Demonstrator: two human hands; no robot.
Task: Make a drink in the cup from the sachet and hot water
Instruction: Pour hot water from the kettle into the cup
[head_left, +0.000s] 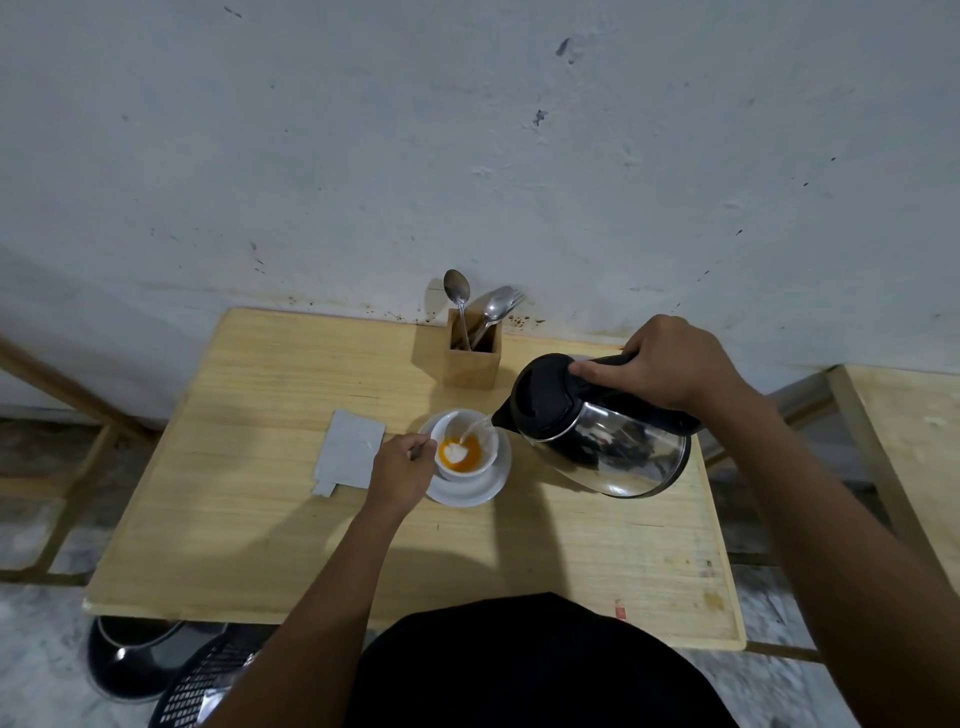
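A white cup (485, 427) stands on a white saucer (496, 480) in the middle of the wooden table (270, 519). Orange liquid with a pale lump of powder lies in the cup. My right hand (660, 366) grips the black handle of a steel kettle (608, 452), which is tilted left, and a thin stream of water runs from its spout into the cup. My left hand (402, 470) rests at the cup's left side, fingers closed on a thin metal spoon handle (420, 450). A silver sachet (349, 453), torn at one corner, lies flat to the left of the cup.
A wooden holder (475, 358) with a spoon and forks stands at the table's back edge against the wall. Another wooden table (904, 447) is at the right. A black basket (208, 686) and a dark round object sit on the floor at lower left.
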